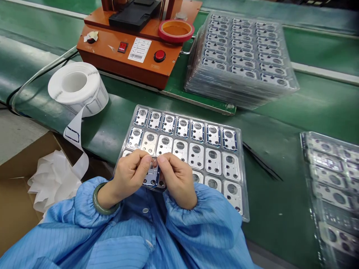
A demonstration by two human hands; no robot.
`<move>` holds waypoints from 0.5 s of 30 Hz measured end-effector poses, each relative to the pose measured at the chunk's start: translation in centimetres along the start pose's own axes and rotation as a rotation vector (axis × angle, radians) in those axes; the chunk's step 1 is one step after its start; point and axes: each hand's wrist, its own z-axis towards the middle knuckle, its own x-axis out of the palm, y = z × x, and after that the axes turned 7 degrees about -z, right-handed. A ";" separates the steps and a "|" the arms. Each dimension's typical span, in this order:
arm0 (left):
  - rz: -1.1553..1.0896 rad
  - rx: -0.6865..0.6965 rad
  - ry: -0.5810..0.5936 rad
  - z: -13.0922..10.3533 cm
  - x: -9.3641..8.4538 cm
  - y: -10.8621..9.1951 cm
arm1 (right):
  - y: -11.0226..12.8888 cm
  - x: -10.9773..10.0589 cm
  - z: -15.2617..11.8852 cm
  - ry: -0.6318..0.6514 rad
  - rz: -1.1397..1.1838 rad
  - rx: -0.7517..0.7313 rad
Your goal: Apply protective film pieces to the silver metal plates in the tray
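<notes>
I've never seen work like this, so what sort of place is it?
Probably a factory: the tray of matching metallic plates, the orange machine with a red button and the long green work surface suggest assembly.

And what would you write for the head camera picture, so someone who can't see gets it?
A left hand and a right hand pinch at the top of a small blue-edged metal plate, over a clear tray of similar plates. Around them on a green surface are a sticker roll, an orange machine, stacked trays and black tweezers.
</notes>
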 end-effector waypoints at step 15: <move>-0.021 -0.057 0.046 0.1 0.2 0.1 | 0.0 0.1 0.0 -0.042 -0.033 -0.021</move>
